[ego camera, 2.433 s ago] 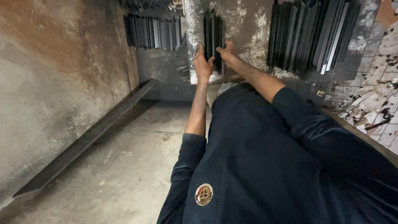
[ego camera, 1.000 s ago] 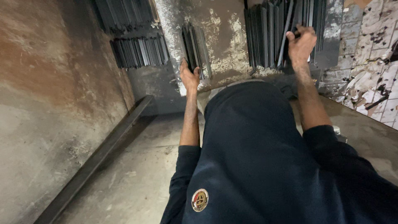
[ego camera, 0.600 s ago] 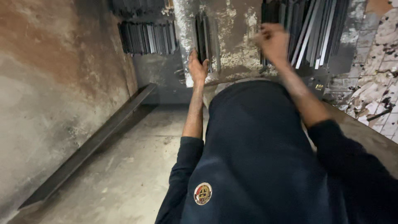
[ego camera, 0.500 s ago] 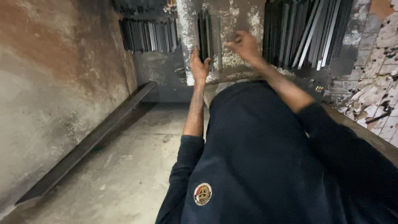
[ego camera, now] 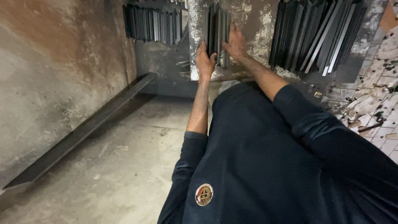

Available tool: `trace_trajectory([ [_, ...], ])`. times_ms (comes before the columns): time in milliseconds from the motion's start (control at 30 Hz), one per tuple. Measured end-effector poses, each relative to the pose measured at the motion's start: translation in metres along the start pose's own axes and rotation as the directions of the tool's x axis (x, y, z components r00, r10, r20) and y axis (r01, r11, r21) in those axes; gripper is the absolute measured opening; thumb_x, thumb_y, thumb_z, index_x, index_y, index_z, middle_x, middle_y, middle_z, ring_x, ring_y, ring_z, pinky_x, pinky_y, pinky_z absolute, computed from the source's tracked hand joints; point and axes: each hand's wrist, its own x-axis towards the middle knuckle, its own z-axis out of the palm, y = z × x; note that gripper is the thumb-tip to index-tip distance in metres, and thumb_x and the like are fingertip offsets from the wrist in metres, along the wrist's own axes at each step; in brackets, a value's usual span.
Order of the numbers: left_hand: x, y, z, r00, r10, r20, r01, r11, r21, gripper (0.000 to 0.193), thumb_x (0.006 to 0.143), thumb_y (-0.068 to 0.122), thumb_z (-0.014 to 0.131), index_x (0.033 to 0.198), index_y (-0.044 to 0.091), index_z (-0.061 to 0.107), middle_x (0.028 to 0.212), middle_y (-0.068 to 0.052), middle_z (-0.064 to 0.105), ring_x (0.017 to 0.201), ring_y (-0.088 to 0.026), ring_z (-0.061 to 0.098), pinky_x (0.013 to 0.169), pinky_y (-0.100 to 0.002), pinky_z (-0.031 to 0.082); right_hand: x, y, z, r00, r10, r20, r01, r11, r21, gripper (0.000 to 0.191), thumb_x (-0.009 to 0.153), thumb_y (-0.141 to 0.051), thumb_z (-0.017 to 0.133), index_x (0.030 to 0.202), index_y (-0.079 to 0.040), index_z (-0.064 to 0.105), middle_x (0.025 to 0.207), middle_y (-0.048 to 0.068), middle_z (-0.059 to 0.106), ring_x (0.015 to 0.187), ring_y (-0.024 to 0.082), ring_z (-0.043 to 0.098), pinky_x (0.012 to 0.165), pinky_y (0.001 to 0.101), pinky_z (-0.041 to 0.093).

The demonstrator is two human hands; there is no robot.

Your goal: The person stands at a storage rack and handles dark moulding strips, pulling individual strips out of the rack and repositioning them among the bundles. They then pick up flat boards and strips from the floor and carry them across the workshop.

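- The small stack of dark metal strips (ego camera: 217,34) is standing on end against the rough plastered pillar (ego camera: 257,25), in the middle of the view, between two bigger batches.
- The left hand (ego camera: 205,62) is pressing on the near left side of that stack, fingers curled round the edge of the outer strips, so it is gripping them.
- The right hand (ego camera: 234,41) is lying on the right side of the same stack, fingers spread and flat against the metal; it looks more like steadying than clasping, and I cannot tell whether the thumb is hooking behind.
- To my eye, squaring the strips is going best with both palms pushing inward evenly and the lower ends seated on the ledge, since thin strips standing upright could fan out or slide.
- Keeping fingertips off the cut ends seems wise; the edges look sharp.
- Just right of the pillar a larger bundle of strips (ego camera: 317,35) is leaning at a slant, and another row of strips (ego camera: 151,25) is standing further left.
- A long flat steel bar (ego camera: 83,130) is lying along the stained wall (ego camera: 54,70), on the dusty concrete floor (ego camera: 132,157).
- Cracked, flaking tiles (ego camera: 379,103) are showing at the far right.
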Motion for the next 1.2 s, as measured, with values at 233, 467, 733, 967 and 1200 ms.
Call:
trace_trajectory([
  [233,0.001,0.005,-0.001,0.997,-0.066,0.034,0.066,0.998,0.003,0.077,0.082,0.009,0.082,0.148,-0.005,0.045,0.143,-0.029,0.055,0.131,-0.045,0.054,0.112,-0.044,0.044,0.002,-0.011,-0.005,0.98,0.128,0.153,-0.09,0.969,-0.232,0.107,0.074,-0.025,0.092,0.151,0.008,0.026,0.116,0.032,0.062,0.1,0.048,0.067,0.083,0.0543,0.056],
  [467,0.004,0.002,0.004,1.0,-0.015,-0.003,0.015,1.0,0.005,0.079,0.079,0.01,0.083,0.147,-0.005,0.046,0.144,-0.028,0.055,0.135,-0.043,0.052,0.116,-0.044,0.041,0.002,-0.008,-0.006,0.992,0.091,0.09,-0.065,0.964,-0.257,0.1,0.075,-0.016,0.085,0.152,0.012,0.027,0.103,0.029,0.071,0.094,0.046,0.072,0.081,0.0485,0.06],
  [733,0.0,0.003,0.007,0.992,-0.099,0.081,0.094,0.994,0.059,0.077,0.087,0.015,0.082,0.15,-0.004,0.044,0.146,-0.028,0.053,0.134,-0.044,0.051,0.11,-0.046,0.043,0.002,0.029,-0.042,0.911,0.248,0.33,-0.178,0.957,-0.228,0.07,0.075,-0.055,0.088,0.11,0.003,0.072,0.103,0.025,0.071,0.097,0.04,0.071,0.084,0.0509,0.056],
  [967,0.001,-0.005,0.015,0.999,0.032,0.014,-0.032,0.999,0.018,0.081,0.076,0.008,0.085,0.146,-0.008,0.047,0.138,-0.029,0.059,0.13,-0.045,0.055,0.113,-0.047,0.044,-0.038,0.101,-0.095,0.866,0.389,0.314,-0.468,0.853,0.232,0.051,0.084,-0.024,0.082,0.126,-0.004,0.06,0.107,0.016,0.071,0.08,0.02,0.073,0.067,0.0338,0.065],
  [1200,-0.002,-0.018,0.023,0.999,0.047,-0.008,-0.047,0.999,0.016,0.08,0.077,0.009,0.085,0.145,-0.009,0.048,0.137,-0.031,0.059,0.129,-0.047,0.056,0.113,-0.047,0.044,-0.09,0.162,-0.132,0.896,0.288,-0.338,-0.376,0.896,-0.235,0.045,0.088,-0.019,0.088,0.122,0.003,0.071,0.112,0.019,0.072,0.085,0.025,0.072,0.066,0.0356,0.062],
])
